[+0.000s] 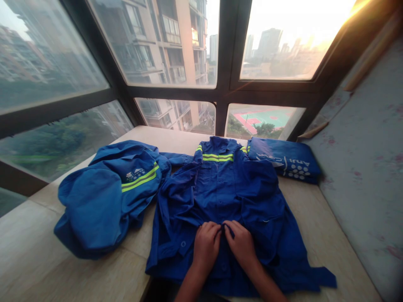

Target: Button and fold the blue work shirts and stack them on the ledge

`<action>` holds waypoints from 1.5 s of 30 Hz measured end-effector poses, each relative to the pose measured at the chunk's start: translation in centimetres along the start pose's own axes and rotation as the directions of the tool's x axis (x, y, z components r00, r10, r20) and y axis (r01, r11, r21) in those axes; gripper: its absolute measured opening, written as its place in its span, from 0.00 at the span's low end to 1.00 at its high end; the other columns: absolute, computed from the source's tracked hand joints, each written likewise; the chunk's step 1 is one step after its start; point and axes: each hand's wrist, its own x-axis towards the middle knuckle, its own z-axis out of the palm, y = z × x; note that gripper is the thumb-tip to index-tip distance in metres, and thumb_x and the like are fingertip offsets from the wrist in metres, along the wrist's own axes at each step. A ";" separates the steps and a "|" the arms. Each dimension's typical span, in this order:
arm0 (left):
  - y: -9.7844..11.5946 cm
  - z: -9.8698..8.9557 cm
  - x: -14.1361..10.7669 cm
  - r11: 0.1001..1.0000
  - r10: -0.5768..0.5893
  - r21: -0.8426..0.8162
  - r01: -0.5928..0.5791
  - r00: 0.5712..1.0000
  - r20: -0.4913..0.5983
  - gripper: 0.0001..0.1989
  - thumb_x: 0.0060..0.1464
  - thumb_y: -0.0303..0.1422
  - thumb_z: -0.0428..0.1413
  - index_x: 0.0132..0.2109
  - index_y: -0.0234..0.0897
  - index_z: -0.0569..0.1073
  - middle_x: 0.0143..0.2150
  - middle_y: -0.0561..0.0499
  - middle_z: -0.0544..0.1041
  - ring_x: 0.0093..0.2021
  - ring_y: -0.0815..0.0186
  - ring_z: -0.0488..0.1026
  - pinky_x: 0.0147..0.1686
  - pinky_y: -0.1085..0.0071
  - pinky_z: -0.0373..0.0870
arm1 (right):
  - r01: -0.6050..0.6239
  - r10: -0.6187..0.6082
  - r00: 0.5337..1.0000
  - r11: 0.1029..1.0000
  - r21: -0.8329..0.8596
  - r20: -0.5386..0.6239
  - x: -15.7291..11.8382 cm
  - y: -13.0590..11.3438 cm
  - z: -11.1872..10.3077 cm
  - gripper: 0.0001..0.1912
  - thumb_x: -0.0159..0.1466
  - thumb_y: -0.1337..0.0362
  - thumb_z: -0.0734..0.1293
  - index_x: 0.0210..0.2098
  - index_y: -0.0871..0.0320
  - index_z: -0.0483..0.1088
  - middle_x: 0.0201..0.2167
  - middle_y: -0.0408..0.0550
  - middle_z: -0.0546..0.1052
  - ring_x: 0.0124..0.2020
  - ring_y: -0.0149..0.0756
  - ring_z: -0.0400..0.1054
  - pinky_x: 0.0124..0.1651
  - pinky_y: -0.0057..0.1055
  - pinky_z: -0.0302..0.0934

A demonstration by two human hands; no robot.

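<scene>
A dark blue work jacket (217,188) with yellow-green reflective stripes lies front up before me, its collar toward the window. Both hands meet at its front placket, below the chest pockets. My left hand (208,239) pinches the cloth at the placket with thumb and fingertips. Close beside it, my right hand (238,240) pinches the other side of the same opening, a fold of dark cloth showing at the thumb. Any button between the fingertips is hidden. Buttons show on the placket above and below the hands.
On the left lies a crumpled blue jacket (94,205) with a reflective stripe and a logo. A folded blue garment (280,157) with white lettering sits at the back right. The stone sill (25,243) meets windows behind and a patterned wall (365,167) on the right.
</scene>
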 end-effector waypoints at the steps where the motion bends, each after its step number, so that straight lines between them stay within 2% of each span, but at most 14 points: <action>1: 0.1 -0.1 0.0 1.000 -0.009 0.000 0.009 1.000 -0.002 0.11 0.62 0.26 0.50 0.45 0.39 0.76 0.40 0.49 0.78 0.42 0.60 0.72 0.44 0.62 0.69 | 0.003 -0.003 1.000 1.000 -0.007 -0.001 -0.1 0.0 0.0 0.15 0.69 0.66 0.57 0.42 0.58 0.77 0.37 0.51 0.80 0.38 0.41 0.76 0.45 0.35 0.69; 6: 0.3 -0.7 0.0 1.000 -0.027 -0.006 0.027 1.000 0.015 0.11 0.62 0.26 0.50 0.42 0.39 0.77 0.39 0.48 0.78 0.41 0.59 0.73 0.43 0.61 0.70 | 0.023 -0.025 0.999 0.998 -0.061 -0.024 -0.6 0.3 0.2 0.16 0.69 0.65 0.57 0.40 0.58 0.77 0.36 0.52 0.80 0.37 0.41 0.76 0.43 0.35 0.70; 10: 0.0 -1.4 -0.1 0.990 -0.009 -0.144 0.010 1.000 0.007 0.12 0.63 0.27 0.48 0.42 0.38 0.76 0.40 0.48 0.78 0.42 0.60 0.73 0.45 0.63 0.71 | -0.034 0.027 0.995 0.997 -0.065 -0.100 0.0 1.0 -0.2 0.17 0.68 0.65 0.56 0.41 0.60 0.77 0.38 0.54 0.81 0.37 0.43 0.77 0.42 0.36 0.70; 15: -0.8 -3.1 -0.9 0.973 -0.005 -0.232 0.005 1.000 0.003 0.13 0.63 0.27 0.48 0.44 0.40 0.77 0.42 0.47 0.78 0.44 0.62 0.74 0.46 0.65 0.72 | -0.100 0.103 0.990 0.994 0.037 -0.093 1.2 1.6 -3.3 0.16 0.67 0.62 0.58 0.40 0.59 0.77 0.39 0.53 0.81 0.41 0.42 0.77 0.46 0.35 0.69; 18: -1.5 -5.0 -1.4 0.981 0.021 -0.195 -0.022 1.000 -0.007 0.16 0.62 0.25 0.46 0.45 0.41 0.77 0.44 0.47 0.77 0.45 0.62 0.74 0.47 0.66 0.71 | -0.126 0.132 0.982 0.991 0.049 -0.134 1.4 2.9 -6.6 0.16 0.66 0.58 0.60 0.41 0.58 0.77 0.40 0.52 0.81 0.43 0.42 0.76 0.48 0.35 0.69; 22: -1.4 -7.6 -1.7 1.000 0.014 -0.028 -0.014 1.000 0.013 0.19 0.55 0.18 0.45 0.43 0.40 0.77 0.44 0.46 0.77 0.46 0.61 0.73 0.47 0.63 0.70 | -0.223 0.194 0.959 0.966 -0.129 -0.209 1.6 5.0 -10.4 0.15 0.65 0.57 0.60 0.39 0.56 0.76 0.39 0.51 0.80 0.40 0.43 0.75 0.46 0.38 0.68; 26: 1.0 -8.7 -1.5 0.987 -0.010 0.162 -0.008 0.994 0.112 0.24 0.46 0.16 0.48 0.44 0.42 0.77 0.46 0.48 0.77 0.47 0.57 0.73 0.46 0.58 0.69 | -0.104 0.030 0.976 0.934 -0.343 -0.215 2.1 3.5 -10.8 0.14 0.64 0.63 0.60 0.44 0.58 0.75 0.43 0.53 0.78 0.45 0.47 0.72 0.50 0.44 0.64; 29: 3.2 -8.0 -0.6 0.988 0.029 0.151 -0.036 0.999 0.043 0.19 0.51 0.20 0.51 0.46 0.42 0.77 0.47 0.48 0.77 0.47 0.58 0.73 0.46 0.58 0.70 | 0.074 -0.150 0.963 0.946 -0.317 -0.222 2.7 0.0 -9.3 0.15 0.65 0.66 0.60 0.48 0.57 0.73 0.47 0.54 0.76 0.50 0.46 0.69 0.55 0.44 0.61; 31: 3.8 -6.7 0.5 0.993 0.067 0.096 -0.064 0.997 -0.027 0.15 0.56 0.24 0.51 0.47 0.42 0.76 0.47 0.48 0.77 0.47 0.59 0.74 0.48 0.59 0.71 | 0.180 -0.218 0.967 0.951 -0.253 -0.132 3.2 -2.0 -7.9 0.15 0.65 0.67 0.61 0.49 0.55 0.73 0.47 0.53 0.76 0.51 0.45 0.68 0.55 0.42 0.61; 33: 3.7 -4.9 1.7 0.996 0.077 0.054 -0.073 0.994 -0.080 0.15 0.57 0.25 0.52 0.50 0.40 0.75 0.50 0.46 0.77 0.50 0.59 0.73 0.51 0.59 0.71 | 0.197 -0.209 0.977 0.956 -0.219 -0.034 3.8 -3.0 -6.3 0.15 0.64 0.67 0.62 0.49 0.54 0.73 0.46 0.53 0.77 0.49 0.45 0.68 0.53 0.41 0.61; 36: 2.7 -2.3 3.4 0.998 0.041 0.041 -0.038 0.996 -0.077 0.18 0.55 0.24 0.52 0.53 0.38 0.72 0.54 0.44 0.75 0.54 0.56 0.71 0.55 0.55 0.69 | 0.116 -0.110 0.993 0.969 -0.217 0.037 4.4 -2.2 -4.0 0.12 0.63 0.68 0.63 0.43 0.54 0.75 0.39 0.52 0.78 0.41 0.43 0.71 0.46 0.38 0.63; 39: 1.8 -0.5 4.3 0.998 -0.029 0.057 0.031 0.999 -0.031 0.18 0.54 0.24 0.54 0.52 0.37 0.71 0.51 0.45 0.76 0.52 0.55 0.72 0.52 0.55 0.69 | 0.062 -0.057 0.997 0.991 -0.117 0.052 4.6 -0.1 -2.5 0.13 0.65 0.69 0.60 0.38 0.53 0.77 0.35 0.49 0.79 0.36 0.39 0.73 0.42 0.34 0.64; 42: 1.1 0.2 4.4 0.994 -0.078 0.079 0.080 0.996 -0.032 0.14 0.55 0.25 0.55 0.49 0.39 0.73 0.48 0.47 0.77 0.49 0.56 0.72 0.48 0.57 0.69 | 0.047 -0.051 0.997 0.995 0.083 0.050 4.4 1.5 -1.8 0.14 0.67 0.67 0.59 0.39 0.55 0.77 0.36 0.49 0.79 0.38 0.38 0.74 0.42 0.32 0.66; 45: 0.5 0.5 4.4 0.995 -0.060 0.083 0.062 0.998 -0.037 0.11 0.57 0.26 0.55 0.47 0.41 0.74 0.46 0.49 0.77 0.47 0.59 0.72 0.46 0.61 0.68 | 0.049 -0.063 0.996 0.978 0.204 0.063 4.1 2.3 -1.6 0.14 0.68 0.65 0.59 0.39 0.56 0.76 0.36 0.50 0.79 0.39 0.39 0.74 0.44 0.33 0.68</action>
